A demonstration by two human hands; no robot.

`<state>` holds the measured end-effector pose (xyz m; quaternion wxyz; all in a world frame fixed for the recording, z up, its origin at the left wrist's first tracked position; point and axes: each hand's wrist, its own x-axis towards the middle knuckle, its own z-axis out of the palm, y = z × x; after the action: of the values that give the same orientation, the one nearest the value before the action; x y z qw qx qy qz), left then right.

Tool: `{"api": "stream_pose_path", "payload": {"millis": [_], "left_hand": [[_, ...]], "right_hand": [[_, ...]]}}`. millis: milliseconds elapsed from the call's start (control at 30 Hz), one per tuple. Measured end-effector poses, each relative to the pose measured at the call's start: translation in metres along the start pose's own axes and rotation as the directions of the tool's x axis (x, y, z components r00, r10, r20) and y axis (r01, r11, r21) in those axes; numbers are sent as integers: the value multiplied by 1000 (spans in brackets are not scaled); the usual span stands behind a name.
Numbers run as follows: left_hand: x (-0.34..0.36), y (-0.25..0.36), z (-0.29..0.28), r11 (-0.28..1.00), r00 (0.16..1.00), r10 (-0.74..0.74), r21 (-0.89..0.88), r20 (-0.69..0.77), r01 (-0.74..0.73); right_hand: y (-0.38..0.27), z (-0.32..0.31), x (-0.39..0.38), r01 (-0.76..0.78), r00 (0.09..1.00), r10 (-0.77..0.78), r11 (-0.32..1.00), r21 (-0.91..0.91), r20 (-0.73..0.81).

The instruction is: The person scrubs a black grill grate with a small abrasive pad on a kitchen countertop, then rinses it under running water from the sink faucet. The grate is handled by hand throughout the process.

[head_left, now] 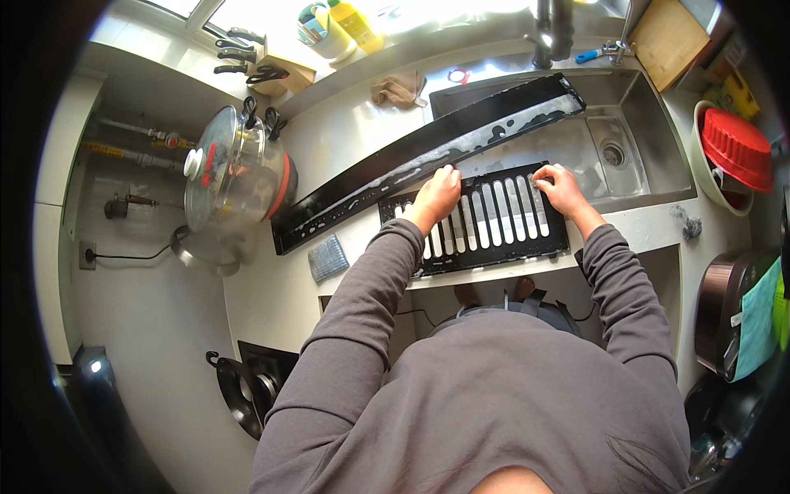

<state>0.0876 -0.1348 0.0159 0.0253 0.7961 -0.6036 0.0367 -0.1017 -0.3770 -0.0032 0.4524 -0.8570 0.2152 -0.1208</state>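
Observation:
A black slotted metal grate (485,221) lies flat across the front edge of the sink (650,123). My left hand (438,194) presses on the grate's far left edge, fingers curled. My right hand (558,186) rests on the grate's far right corner, fingers bent over something pale and small that I cannot make out. Behind the grate, a long black soapy panel (428,152) lies slantwise from the counter to the sink.
A grey scouring pad (327,258) lies left of the grate. A steel pot with a glass lid (234,169) stands on the left counter. A red lid in a bowl (735,148), a steel wool ball (690,224), a tap (550,33) and a cloth (399,89) surround the sink.

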Motion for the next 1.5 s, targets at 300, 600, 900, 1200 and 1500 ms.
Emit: {"api": "stream_pose_path", "payload": {"millis": [300, 600, 900, 1200, 1500], "left_hand": [[-12, -14, -8, 889, 992, -117, -442, 42, 123], [-32, -6, -1, 792, 907, -412, -527, -85, 310], [-27, 10, 8, 625, 765, -643, -609, -47, 488], [-35, 3, 9, 111, 672, -694, -884, 258, 454], [-38, 11, -9, -270, 739, -545, -917, 397, 293]], "right_hand": [[-19, 0, -41, -15, 970, 12, 1000, -9, -242], [-24, 31, -83, 119, 911, -171, 980, -158, -375], [-23, 34, -82, 114, 897, -182, 976, -185, -403], [-24, 35, -83, 121, 888, -199, 971, -206, -415], [-25, 34, -83, 108, 889, -191, 971, -214, -416]]}}
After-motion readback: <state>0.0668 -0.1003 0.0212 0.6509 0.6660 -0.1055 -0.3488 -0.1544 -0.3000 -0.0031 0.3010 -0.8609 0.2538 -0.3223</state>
